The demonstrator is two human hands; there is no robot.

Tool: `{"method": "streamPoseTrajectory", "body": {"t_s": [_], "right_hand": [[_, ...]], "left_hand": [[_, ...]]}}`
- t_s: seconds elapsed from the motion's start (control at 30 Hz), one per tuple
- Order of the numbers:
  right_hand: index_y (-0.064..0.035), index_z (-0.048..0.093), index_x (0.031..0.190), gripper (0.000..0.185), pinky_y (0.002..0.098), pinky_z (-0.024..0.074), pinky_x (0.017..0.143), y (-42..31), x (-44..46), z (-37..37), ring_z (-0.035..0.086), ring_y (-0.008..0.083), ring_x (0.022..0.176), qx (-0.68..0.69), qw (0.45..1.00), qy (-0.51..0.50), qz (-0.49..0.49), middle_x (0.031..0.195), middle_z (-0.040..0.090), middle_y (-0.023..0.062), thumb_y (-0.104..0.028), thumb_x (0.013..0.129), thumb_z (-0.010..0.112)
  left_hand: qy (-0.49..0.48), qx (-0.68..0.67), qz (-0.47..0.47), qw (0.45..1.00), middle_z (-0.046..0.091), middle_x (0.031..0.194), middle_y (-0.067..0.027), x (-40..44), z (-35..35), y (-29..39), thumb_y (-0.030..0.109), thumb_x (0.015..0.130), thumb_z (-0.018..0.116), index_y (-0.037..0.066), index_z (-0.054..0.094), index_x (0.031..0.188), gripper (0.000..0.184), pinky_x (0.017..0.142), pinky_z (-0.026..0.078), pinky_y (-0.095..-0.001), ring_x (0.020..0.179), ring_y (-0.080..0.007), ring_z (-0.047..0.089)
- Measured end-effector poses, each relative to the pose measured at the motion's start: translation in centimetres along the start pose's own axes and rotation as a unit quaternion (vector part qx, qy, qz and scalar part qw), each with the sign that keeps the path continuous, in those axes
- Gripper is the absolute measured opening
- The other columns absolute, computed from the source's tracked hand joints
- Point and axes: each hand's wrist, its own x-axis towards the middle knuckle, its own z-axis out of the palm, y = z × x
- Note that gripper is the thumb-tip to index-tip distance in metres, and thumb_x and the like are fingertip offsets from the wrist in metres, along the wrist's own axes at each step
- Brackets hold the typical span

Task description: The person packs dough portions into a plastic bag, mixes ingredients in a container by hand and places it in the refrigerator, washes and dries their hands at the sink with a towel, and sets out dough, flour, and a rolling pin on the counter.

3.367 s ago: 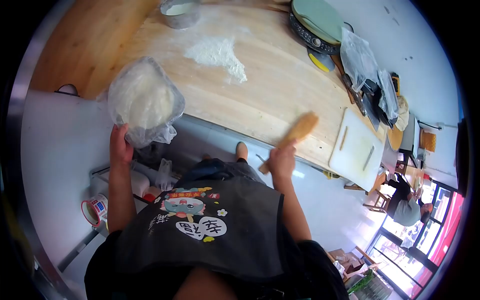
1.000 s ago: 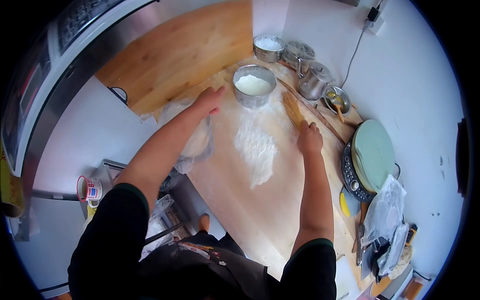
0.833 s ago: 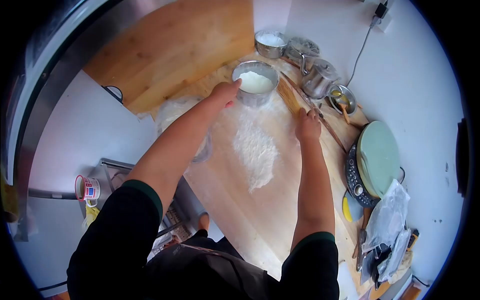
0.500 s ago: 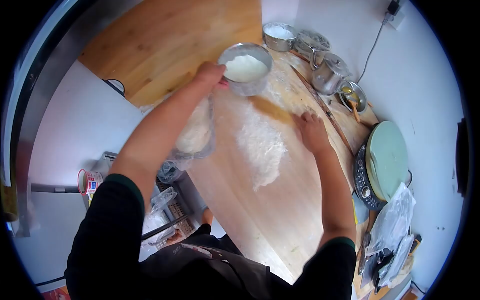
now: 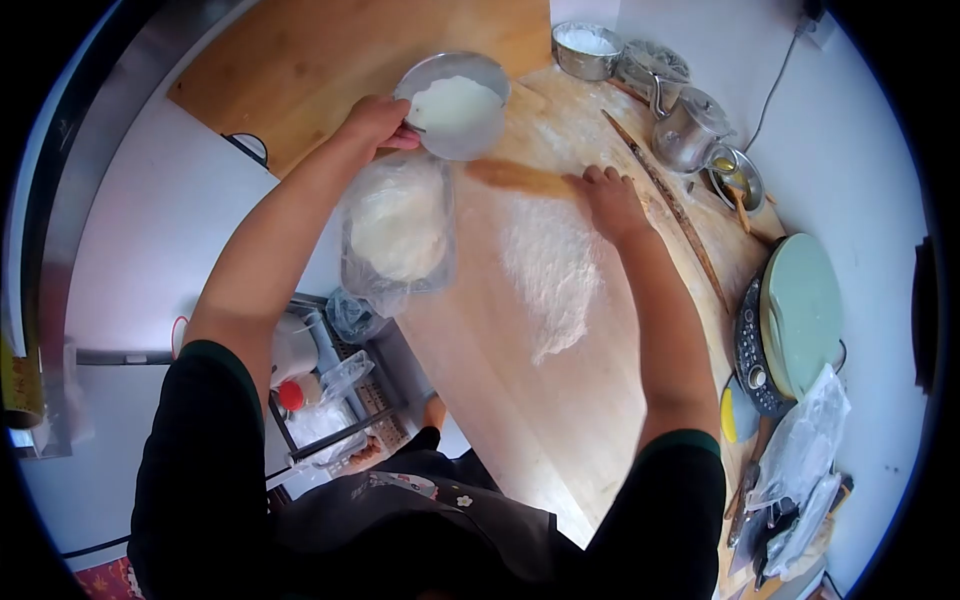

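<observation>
My left hand (image 5: 383,122) grips the rim of a round metal bowl (image 5: 484,132) with white flour inside, held tilted at the far side of the board. In my right hand (image 5: 610,203) is one end of a long tan-brown object (image 5: 515,177), smeared by motion; I cannot tell whether it is a brush or a rolling pin. It lies across the far edge of a patch of flour (image 5: 553,265) on the wooden board (image 5: 520,400). Left of the flour sits a clear plastic-covered container (image 5: 398,222) with pale dough in it, below the bowl.
A thin dark stick (image 5: 670,200) lies along the right side. Beyond it stand a metal kettle (image 5: 693,130), a small bowl (image 5: 745,185) with a spoon, and a second flour bowl (image 5: 587,50). A round green-lidded appliance (image 5: 803,315) and plastic bags (image 5: 805,440) line the right wall.
The bowl in my left hand has moved left and tilts more toward me. My right hand and the tan object have shifted slightly left and away. The camera view has turned a little.
</observation>
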Motion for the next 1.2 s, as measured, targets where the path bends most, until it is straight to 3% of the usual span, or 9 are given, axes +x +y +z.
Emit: {"method": "streamPoseTrajectory", "body": {"t_s": [0.2, 0.4, 0.5, 0.6, 0.7, 0.77, 0.9, 1.07, 1.2], "right_hand": [[-0.0205, 0.057, 0.127, 0.051, 0.0421, 0.0444, 0.086, 1.3, -9.4, -3.0, 0.055, 0.0264, 0.103, 0.175, 0.984, 0.023, -0.002, 0.107, 0.059, 0.0082, -0.003, 0.079, 0.057], [-0.0174, 0.060, 0.122, 0.043, 0.0412, 0.0474, 0.080, 3.6, -11.6, 1.0, 0.057, 0.0281, 0.097, -0.012, 0.977, 0.138, 0.164, 0.103, 0.059, 0.0079, -0.010, 0.079, 0.057], [-0.0160, 0.057, 0.126, 0.049, 0.0419, 0.0477, 0.081, -0.5, -12.2, -1.9, 0.055, 0.0306, 0.099, 0.028, 0.988, 0.014, 0.152, 0.106, 0.059, 0.0093, -0.005, 0.078, 0.059], [-0.0129, 0.056, 0.126, 0.051, 0.0421, 0.0471, 0.079, -4.4, -15.5, -3.7, 0.055, 0.0314, 0.095, 0.135, 0.984, 0.019, 0.112, 0.104, 0.058, 0.0105, -0.001, 0.077, 0.059], [-0.0068, 0.053, 0.128, 0.050, 0.0426, 0.0468, 0.081, -6.8, -20.2, -4.6, 0.054, 0.0338, 0.095, 0.196, 0.952, 0.095, 0.214, 0.104, 0.056, 0.0156, 0.000, 0.079, 0.059], [-0.0026, 0.047, 0.131, 0.051, 0.0433, 0.0465, 0.083, -9.7, -24.3, -6.0, 0.054, 0.0370, 0.094, 0.236, 0.888, 0.102, 0.380, 0.104, 0.054, 0.0213, -0.002, 0.082, 0.058], [-0.0010, 0.027, 0.141, 0.067, 0.0482, 0.0511, 0.070, -17.3, -30.8, -5.9, 0.061, 0.0384, 0.087, 0.111, 0.832, -0.026, 0.543, 0.104, 0.053, 0.0242, -0.024, 0.086, 0.058], [0.0110, 0.019, 0.142, 0.081, 0.0475, 0.0515, 0.059, -24.2, -23.5, -3.2, 0.065, 0.0359, 0.071, 0.129, 0.847, -0.031, 0.515, 0.104, 0.057, 0.0241, -0.034, 0.084, 0.055], [0.0125, 0.018, 0.141, 0.084, 0.0447, 0.0538, 0.068, -24.3, -13.4, -0.9, 0.066, 0.0350, 0.078, 0.185, 0.848, 0.009, 0.497, 0.103, 0.059, 0.0240, -0.037, 0.084, 0.055]], "left_hand": [[-0.032, -0.024, 0.006, 0.999, 0.062, 0.094, -0.0176, 1.1, 3.5, -1.2, 0.012, 0.089, 0.047, -0.011, 0.056, 0.103, 0.028, 0.066, 0.061, -0.0353, 0.075, -0.0251, 0.066], [-0.050, -0.037, -0.016, 0.998, 0.061, 0.095, -0.0183, 2.7, 7.6, -2.7, 0.012, 0.090, 0.048, -0.010, 0.055, 0.106, 0.028, 0.065, 0.061, -0.0372, 0.075, -0.0262, 0.066], [-0.047, -0.048, -0.032, 0.997, 0.060, 0.098, -0.0170, 2.4, 8.8, -3.5, 0.018, 0.092, 0.049, -0.007, 0.054, 0.108, 0.030, 0.071, 0.060, -0.0382, 0.081, -0.0265, 0.066], [-0.077, -0.037, -0.037, 0.996, 0.060, 0.101, -0.0139, 1.6, 8.3, -3.8, 0.027, 0.095, 0.049, -0.003, 0.050, 0.114, 0.036, 0.081, 0.057, -0.0377, 0.090, -0.0271, 0.065], [-0.089, -0.014, 0.037, 0.995, 0.061, 0.103, -0.0122, -0.9, 6.1, -4.6, 0.031, 0.095, 0.052, -0.002, 0.053, 0.113, 0.038, 0.081, 0.054, -0.0342, 0.090, -0.0245, 0.064], [-0.092, -0.040, 0.112, 0.989, 0.063, 0.100, -0.0097, -2.7, 4.1, -6.5, 0.032, 0.094, 0.055, -0.002, 0.060, 0.106, 0.037, 0.077, 0.054, -0.0297, 0.085, -0.0193, 0.065], [-0.089, -0.014, 0.159, 0.983, 0.063, 0.109, -0.0091, -12.0, -1.5, -8.0, 0.027, 0.097, 0.049, 0.000, 0.061, 0.107, 0.031, 0.084, 0.051, -0.0287, 0.092, -0.0160, 0.064], [-0.043, -0.052, 0.117, 0.991, 0.064, 0.108, -0.0096, -17.0, -6.9, -14.0, 0.025, 0.099, 0.046, -0.001, 0.060, 0.107, 0.030, 0.083, 0.051, -0.0296, 0.091, -0.0171, 0.064], [-0.031, -0.065, 0.097, 0.993, 0.064, 0.106, -0.0102, -19.8, -8.4, -16.2, 0.022, 0.099, 0.046, -0.002, 0.059, 0.105, 0.029, 0.079, 0.052, -0.0283, 0.087, -0.0167, 0.064]]}}
